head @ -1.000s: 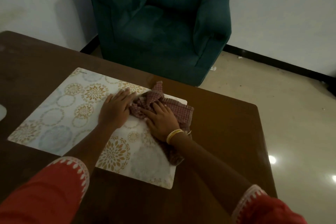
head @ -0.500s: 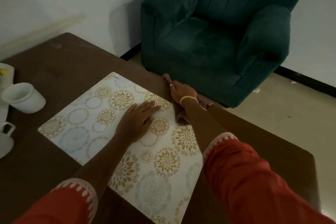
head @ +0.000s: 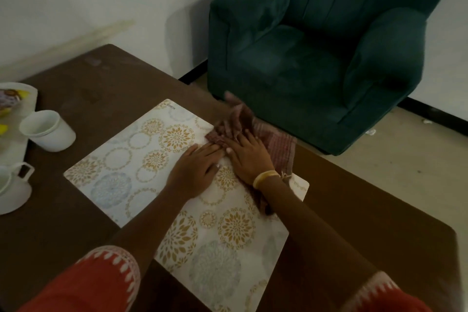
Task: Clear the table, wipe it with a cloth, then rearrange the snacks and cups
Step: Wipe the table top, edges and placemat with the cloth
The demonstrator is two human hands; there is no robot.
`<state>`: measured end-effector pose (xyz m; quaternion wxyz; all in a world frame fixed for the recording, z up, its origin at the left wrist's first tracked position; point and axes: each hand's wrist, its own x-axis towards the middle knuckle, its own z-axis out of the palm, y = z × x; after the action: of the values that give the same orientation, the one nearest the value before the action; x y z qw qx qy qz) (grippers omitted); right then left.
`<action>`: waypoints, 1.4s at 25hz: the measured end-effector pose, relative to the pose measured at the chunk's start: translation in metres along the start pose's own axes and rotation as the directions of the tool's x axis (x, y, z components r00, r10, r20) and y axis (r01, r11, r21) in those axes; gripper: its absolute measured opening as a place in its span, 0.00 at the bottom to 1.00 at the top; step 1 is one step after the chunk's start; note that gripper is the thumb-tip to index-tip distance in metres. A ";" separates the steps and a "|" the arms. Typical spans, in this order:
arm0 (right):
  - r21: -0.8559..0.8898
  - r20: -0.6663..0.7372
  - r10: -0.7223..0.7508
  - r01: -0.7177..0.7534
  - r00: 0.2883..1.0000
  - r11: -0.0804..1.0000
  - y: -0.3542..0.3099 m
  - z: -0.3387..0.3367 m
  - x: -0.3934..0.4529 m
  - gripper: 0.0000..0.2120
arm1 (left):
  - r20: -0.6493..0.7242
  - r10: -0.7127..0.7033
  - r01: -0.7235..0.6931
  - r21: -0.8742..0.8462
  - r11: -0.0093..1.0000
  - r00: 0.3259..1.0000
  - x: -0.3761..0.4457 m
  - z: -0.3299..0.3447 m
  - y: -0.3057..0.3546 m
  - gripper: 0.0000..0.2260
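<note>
Wiping is in progress on the patterned placemat (head: 162, 180), which lies flat on the brown desk (head: 76, 235). The checked cloth (head: 276, 144) is bunched at the far edge of the placemat, partly spilling onto the bare desk beside it. The right hand (head: 249, 157) is laid flat on the cloth, fingers spread and pressed down rather than closed around it, so that a broad area of fabric is driven across the surface. A blurred ghost of fingers is seen just beyond it, which suggests fast motion. The left hand (head: 196, 171) is pressed palm-down on the placemat, open and holding nothing, its fingertips touching the cloth edge; it is judged to be placed there to stop the placemat from sliding under the wiping strokes.

Two white cups (head: 48, 130) (head: 12, 187) and a snack packet (head: 10, 101) are set aside at the left edge of the desk, well apart from the wiped area, presumably to keep it free. The rearranging step is not yet begun. A green armchair (head: 316, 53) stands beyond the desk.
</note>
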<state>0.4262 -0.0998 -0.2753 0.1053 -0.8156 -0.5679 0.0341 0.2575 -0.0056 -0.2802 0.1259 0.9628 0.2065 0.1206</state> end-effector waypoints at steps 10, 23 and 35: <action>0.001 0.036 0.477 -0.478 0.878 0.879 0.065 -0.022 0.021 0.23 | 0.036 0.017 -0.015 -0.060 0.998 0.999 0.000 -0.003 0.001 0.22; -0.015 0.003 0.464 -0.464 0.886 0.886 0.028 -0.016 0.025 0.23 | 0.045 0.010 -0.009 -0.033 0.999 0.999 0.002 -0.002 0.000 0.23; -0.011 -0.113 0.774 -0.780 0.623 0.626 0.110 -0.042 -0.134 0.23 | -0.002 0.052 -0.052 -0.053 0.997 0.999 0.000 0.001 -0.002 0.21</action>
<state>0.4869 -0.2670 -0.2663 0.0837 -0.9841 -0.1551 0.0197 0.2575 -0.0041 -0.2818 0.1480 0.9641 0.1784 0.1293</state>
